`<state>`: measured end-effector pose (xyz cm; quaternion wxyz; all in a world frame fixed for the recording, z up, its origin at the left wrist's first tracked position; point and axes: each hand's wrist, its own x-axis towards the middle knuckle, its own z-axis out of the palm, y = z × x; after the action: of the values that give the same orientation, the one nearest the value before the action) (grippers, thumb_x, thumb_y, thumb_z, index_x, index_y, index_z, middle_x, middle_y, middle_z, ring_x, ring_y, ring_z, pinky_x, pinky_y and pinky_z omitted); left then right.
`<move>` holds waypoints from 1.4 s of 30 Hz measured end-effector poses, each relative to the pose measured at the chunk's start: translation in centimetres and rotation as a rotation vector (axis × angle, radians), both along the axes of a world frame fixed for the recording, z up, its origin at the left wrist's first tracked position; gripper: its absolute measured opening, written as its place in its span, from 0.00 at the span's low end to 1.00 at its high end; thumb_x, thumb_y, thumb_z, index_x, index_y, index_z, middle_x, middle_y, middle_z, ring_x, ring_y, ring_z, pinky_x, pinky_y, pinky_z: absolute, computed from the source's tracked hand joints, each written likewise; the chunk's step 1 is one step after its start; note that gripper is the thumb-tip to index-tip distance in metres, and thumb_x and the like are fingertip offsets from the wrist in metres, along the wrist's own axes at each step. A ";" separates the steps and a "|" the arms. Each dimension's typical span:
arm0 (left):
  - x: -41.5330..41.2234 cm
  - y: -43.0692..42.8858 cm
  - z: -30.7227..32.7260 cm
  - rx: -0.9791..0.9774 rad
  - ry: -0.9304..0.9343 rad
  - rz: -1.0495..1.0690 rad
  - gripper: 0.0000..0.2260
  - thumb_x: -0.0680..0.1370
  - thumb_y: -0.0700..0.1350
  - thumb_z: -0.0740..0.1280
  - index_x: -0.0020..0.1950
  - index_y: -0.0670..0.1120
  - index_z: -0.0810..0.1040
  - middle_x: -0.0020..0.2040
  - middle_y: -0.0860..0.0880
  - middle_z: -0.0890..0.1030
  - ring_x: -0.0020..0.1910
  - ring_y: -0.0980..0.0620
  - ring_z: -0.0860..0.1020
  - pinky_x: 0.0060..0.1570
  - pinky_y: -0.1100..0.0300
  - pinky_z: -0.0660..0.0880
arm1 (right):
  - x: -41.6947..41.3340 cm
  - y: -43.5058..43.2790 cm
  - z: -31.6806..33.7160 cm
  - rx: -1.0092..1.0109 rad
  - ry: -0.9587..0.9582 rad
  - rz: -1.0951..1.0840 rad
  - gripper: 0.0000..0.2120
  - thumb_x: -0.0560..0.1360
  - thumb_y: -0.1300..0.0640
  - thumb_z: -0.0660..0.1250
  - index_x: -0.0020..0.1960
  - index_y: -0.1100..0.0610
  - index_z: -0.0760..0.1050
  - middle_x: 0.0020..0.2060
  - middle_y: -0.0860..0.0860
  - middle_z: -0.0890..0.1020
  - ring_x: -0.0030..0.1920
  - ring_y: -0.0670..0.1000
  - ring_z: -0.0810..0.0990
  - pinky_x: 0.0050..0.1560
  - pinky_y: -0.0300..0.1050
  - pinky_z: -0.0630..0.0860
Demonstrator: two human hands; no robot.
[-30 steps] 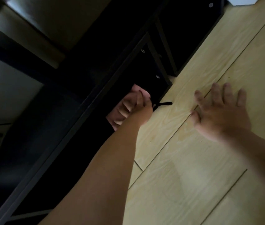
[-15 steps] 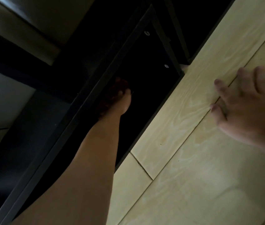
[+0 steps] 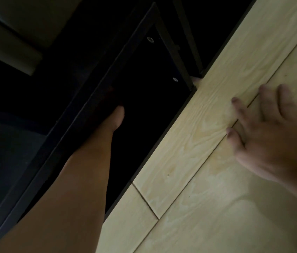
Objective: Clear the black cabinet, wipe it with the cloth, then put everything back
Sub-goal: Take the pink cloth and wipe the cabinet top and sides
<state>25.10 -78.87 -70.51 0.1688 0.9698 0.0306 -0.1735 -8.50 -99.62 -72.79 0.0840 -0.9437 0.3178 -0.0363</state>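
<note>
Left hand (image 3: 117,115) has pushed deeper into the black cabinet (image 3: 129,50); right hand (image 3: 271,128) rests on the plank floor (image 3: 189,143).
Left fingers are lost in the dark, so grip and cloth cannot be told; right hand lies flat, fingers spread; the cabinet's lower edge meets the floor.

The cabinet (image 3: 82,115) stood on the left and the plank floor (image 3: 198,170) lay on the right, meeting along a diagonal edge. The left hand (image 3: 117,116) was inside the cabinet's opening, against the frame, with its fingers hidden. Two screws (image 3: 150,39) sat beyond it. The right hand (image 3: 275,143) rested flat on the floor, apart from the cabinet.
</note>
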 end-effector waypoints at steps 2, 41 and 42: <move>-1.5 0.2 0.8 0.002 -0.002 -0.031 0.30 0.84 0.61 0.47 0.81 0.46 0.59 0.80 0.41 0.61 0.77 0.41 0.61 0.77 0.47 0.56 | 0.0 0.1 0.7 0.000 0.089 0.001 0.36 0.76 0.33 0.44 0.80 0.47 0.57 0.78 0.63 0.60 0.77 0.68 0.55 0.73 0.70 0.51; -17.7 5.7 5.3 0.340 0.241 -0.426 0.40 0.80 0.68 0.54 0.73 0.64 0.24 0.78 0.31 0.33 0.75 0.21 0.45 0.65 0.20 0.55 | 1.9 -0.7 17.3 0.153 0.524 0.370 0.26 0.84 0.48 0.52 0.81 0.52 0.54 0.70 0.58 0.68 0.69 0.59 0.71 0.64 0.53 0.73; -17.6 5.5 5.5 0.342 0.259 -0.442 0.39 0.81 0.66 0.55 0.74 0.63 0.24 0.79 0.30 0.41 0.74 0.21 0.55 0.65 0.23 0.61 | 1.9 -0.5 16.9 0.165 0.538 0.402 0.26 0.84 0.49 0.52 0.80 0.53 0.54 0.70 0.58 0.69 0.69 0.59 0.72 0.63 0.52 0.73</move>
<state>7.51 -73.32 -65.01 -0.0441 0.9372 -0.1309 -0.3203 -6.57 -100.16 -55.90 0.0785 -0.9533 0.1381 0.2567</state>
